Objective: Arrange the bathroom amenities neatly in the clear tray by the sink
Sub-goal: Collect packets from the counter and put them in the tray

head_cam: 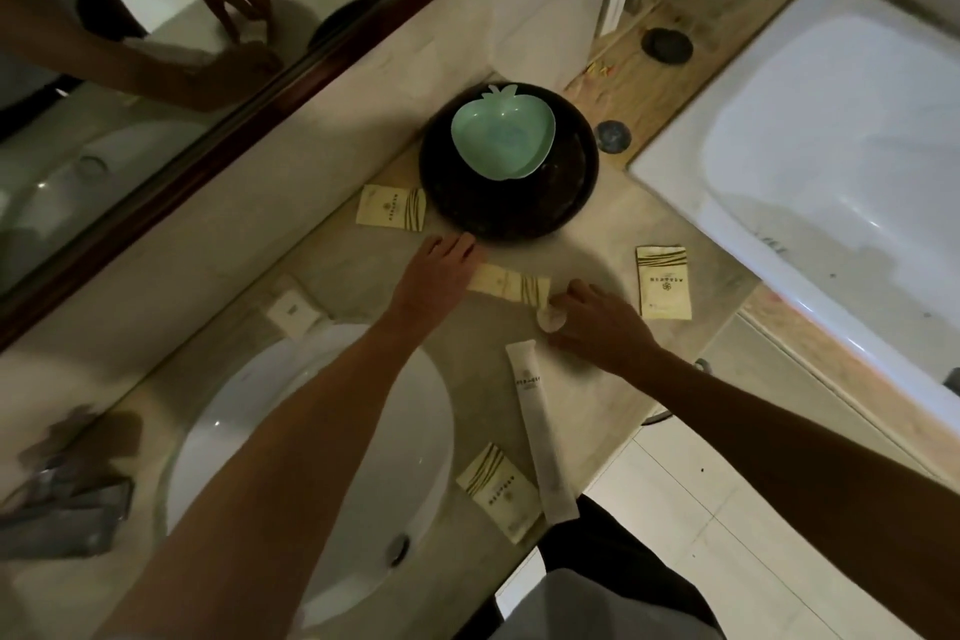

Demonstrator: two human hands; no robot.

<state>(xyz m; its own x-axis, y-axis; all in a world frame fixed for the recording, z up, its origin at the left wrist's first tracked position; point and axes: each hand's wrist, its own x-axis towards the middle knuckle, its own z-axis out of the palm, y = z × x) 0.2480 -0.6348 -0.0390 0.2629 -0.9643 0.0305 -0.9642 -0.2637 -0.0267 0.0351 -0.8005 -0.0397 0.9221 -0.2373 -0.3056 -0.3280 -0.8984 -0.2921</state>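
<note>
Done: nothing is yet laid in the green dish point(503, 136).
Left: packets are scattered around it.
Hands: left hand point(441, 270) and right hand point(597, 322) apart, one packet point(511, 282) touched at both ends.

A beige stone tabletop point(322, 270) with a white sink point(311, 457) set into it. On it lie four cream sachets: one point(391, 206) beside a dark round bowl point(511, 203), one point(511, 282) in the middle, one point(663, 281) at the right, one point(497, 491) at the front edge beside a long white tube point(540, 431).
</note>
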